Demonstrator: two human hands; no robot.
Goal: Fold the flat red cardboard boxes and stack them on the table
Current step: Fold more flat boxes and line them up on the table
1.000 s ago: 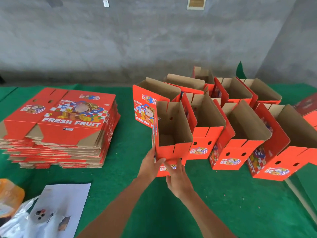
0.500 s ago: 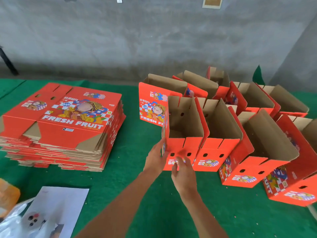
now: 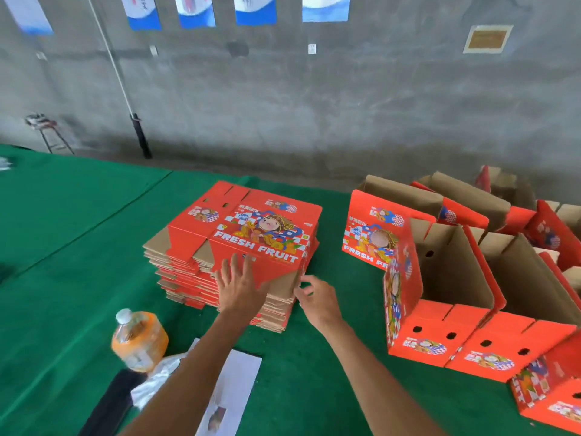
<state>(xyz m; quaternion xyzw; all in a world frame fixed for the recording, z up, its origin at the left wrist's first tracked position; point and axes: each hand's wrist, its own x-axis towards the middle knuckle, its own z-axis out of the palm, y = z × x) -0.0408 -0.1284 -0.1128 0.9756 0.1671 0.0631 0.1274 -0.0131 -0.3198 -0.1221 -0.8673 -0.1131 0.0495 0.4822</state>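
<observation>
- Covering the whole table is a green cloth.
- Folded red boxes stand in rows at 3 o'clock.
- Flat red boxes sit in a pile in the middle.
- Left hand lies flat on the pile's top box, fingers straight.
- Right hand pinches that box's near corner.
- An orange bottle stands at 8 o'clock.

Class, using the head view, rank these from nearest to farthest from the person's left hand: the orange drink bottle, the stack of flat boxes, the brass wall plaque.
1. Stack of flat boxes: under the left hand.
2. Orange drink bottle: lower left, on the table.
3. Brass wall plaque: upper right, on the wall.
</observation>
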